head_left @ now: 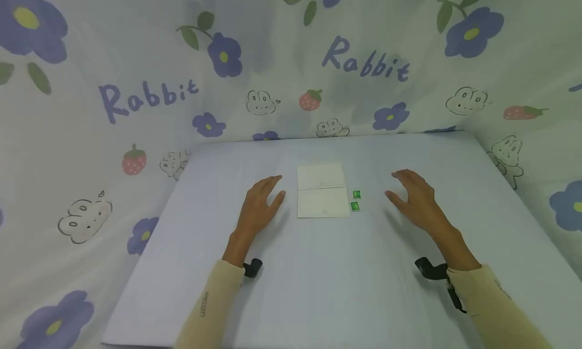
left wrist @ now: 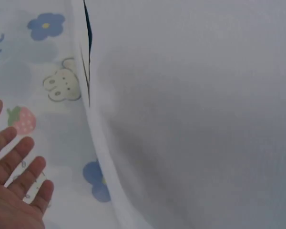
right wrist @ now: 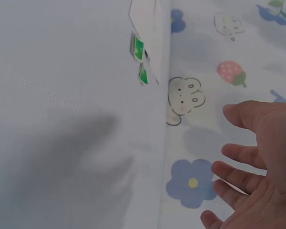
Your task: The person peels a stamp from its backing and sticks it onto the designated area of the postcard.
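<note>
Both hands hover over the white table and hold nothing. My left hand (head_left: 257, 203), fingers spread and relaxed, is to the left of a cream-white paper piece (head_left: 322, 202). A second piece of the same paper (head_left: 320, 174) lies directly behind the first, edge along edge, a thin line between them. Just right of the paper sit two small green squares with white borders, one square (head_left: 356, 194) behind the other square (head_left: 355, 206). My right hand (head_left: 417, 200) is farther right, thumb apart from loosely bent fingers. The right wrist view shows this hand (right wrist: 250, 164) with a green square (right wrist: 139, 48) beyond.
The table (head_left: 318, 278) has a white cloth cover, its left edge (left wrist: 97, 138) near my left hand's side. Behind and beside it hangs a curtain (head_left: 277, 51) printed with flowers, strawberries and rabbits. Black cameras (head_left: 431, 269) are strapped at both wrists.
</note>
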